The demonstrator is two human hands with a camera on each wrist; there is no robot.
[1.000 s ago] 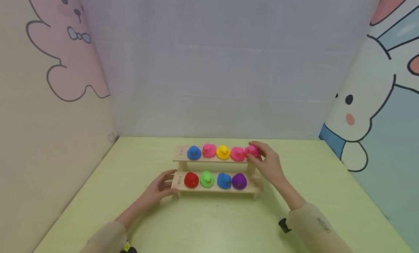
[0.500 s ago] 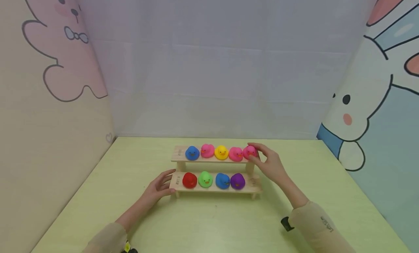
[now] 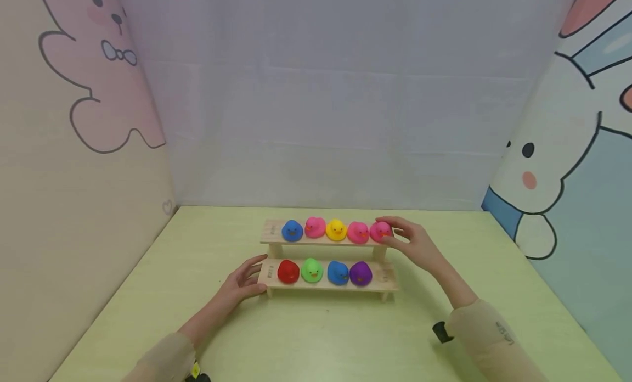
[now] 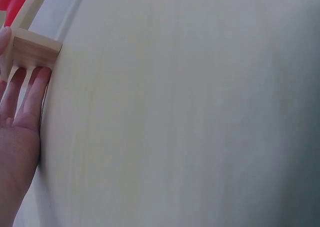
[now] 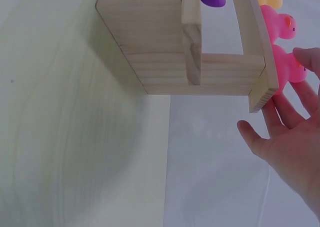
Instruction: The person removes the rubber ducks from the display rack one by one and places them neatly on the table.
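Note:
A two-tier wooden rack (image 3: 321, 287) bears several rubber ducks. My left hand (image 3: 242, 283) grips the left end of its lower shelf; in the left wrist view, its thumb lies over the shelf's edge and its fingers reach under, beside the end support (image 4: 35, 49). My right hand (image 3: 417, 247) is at the right end of the upper shelf, fingers loosely spread around the end pink duck (image 3: 379, 232). That duck sits on the shelf, its face showing. In the right wrist view, one fingertip (image 5: 305, 58) is right at its head and other fingers pass behind it.
Upper shelf also carries a blue duck (image 3: 292, 231), a pink one, a yellow duck (image 3: 336, 230) and another pink. Below stand red (image 3: 288, 271), green, blue and purple ducks (image 3: 361, 273). The light table (image 3: 316, 338) meets a pale backdrop (image 3: 316, 124) and cartoon side panels.
My right thumb has slid rightward off the end pink duck's front, uncovering more of its face, and the forearm has shifted right. My left hand keeps its place on the rack.

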